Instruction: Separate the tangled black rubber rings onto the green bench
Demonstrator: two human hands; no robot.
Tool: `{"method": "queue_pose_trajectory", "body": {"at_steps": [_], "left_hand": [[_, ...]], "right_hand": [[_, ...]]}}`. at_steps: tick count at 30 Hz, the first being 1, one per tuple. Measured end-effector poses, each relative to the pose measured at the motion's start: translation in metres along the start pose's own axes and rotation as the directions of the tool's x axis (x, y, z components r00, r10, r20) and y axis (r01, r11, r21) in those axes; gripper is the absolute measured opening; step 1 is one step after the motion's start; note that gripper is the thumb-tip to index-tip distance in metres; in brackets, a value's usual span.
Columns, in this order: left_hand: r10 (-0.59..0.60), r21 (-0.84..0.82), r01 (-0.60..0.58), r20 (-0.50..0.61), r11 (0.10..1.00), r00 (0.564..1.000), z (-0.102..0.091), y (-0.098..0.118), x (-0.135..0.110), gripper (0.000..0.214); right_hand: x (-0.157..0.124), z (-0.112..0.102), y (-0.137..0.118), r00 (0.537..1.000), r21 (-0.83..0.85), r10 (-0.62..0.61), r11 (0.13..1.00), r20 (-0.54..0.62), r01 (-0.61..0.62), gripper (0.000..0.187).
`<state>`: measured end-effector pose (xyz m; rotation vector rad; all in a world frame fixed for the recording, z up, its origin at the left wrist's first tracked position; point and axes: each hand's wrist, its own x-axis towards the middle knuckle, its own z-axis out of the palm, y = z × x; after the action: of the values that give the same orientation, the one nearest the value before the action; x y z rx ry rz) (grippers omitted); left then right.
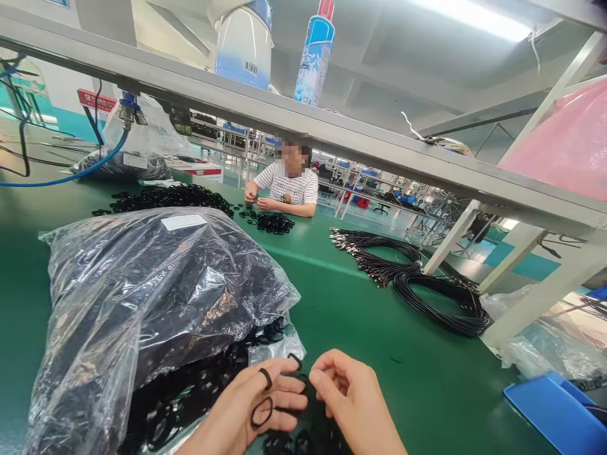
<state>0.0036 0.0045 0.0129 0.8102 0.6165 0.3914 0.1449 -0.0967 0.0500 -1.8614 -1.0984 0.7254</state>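
Observation:
My left hand (263,401) is turned palm up with its fingers slightly apart, carrying several small black rings. One black ring (265,378) loops round a digit, another ring (262,412) rests across the fingers, and a third ring (294,360) sits at the upper fingertip. Close beside it, my right hand (353,395) has thumb and forefinger pinched together; whatever is between them, if anything, is hidden. A large clear plastic bag (165,272) full of black rings lies left of both hands, its near side spilling rings. More black rings (279,442) lie blurred beneath my hands.
Coiled black cables (441,303) lie to the right on the green table (351,316). A blue tray (559,411) is at lower right. An overhead shelf (360,136) holds a spray can (315,54). Across the table, a person (291,186) handles something small beside ring piles (175,201).

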Motion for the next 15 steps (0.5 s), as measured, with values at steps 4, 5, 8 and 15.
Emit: {"method": "queue_pose_trajectory", "body": {"at_steps": [4, 5, 8, 15], "left_hand": [[-0.061, -0.174, 0.080, 0.116, 0.981, 0.991, 0.001, 0.000, -0.006, 0.052], [-0.060, -0.188, 0.083, 0.127, 0.979, 0.990, 0.001, -0.001, -0.006, 0.053], [-0.061, -0.187, 0.085, 0.133, 0.979, 0.989, 0.002, -0.004, -0.007, 0.052], [0.087, 0.068, -0.094, 0.102, 0.993, 0.991, 0.004, -0.005, -0.003, 0.038]], "right_hand": [[-0.004, 0.020, 0.008, 0.971, -0.158, -0.233, 0.958, 0.050, 0.238, 0.006], [-0.004, 0.027, 0.012, 0.948, -0.213, -0.310, 0.924, 0.070, 0.318, 0.008], [-0.005, 0.042, 0.022, 0.877, -0.346, -0.475, 0.814, 0.066, 0.467, 0.020], [-0.001, 0.016, 0.014, 0.999, 0.032, -0.047, 0.998, 0.003, 0.047, 0.005]]}}
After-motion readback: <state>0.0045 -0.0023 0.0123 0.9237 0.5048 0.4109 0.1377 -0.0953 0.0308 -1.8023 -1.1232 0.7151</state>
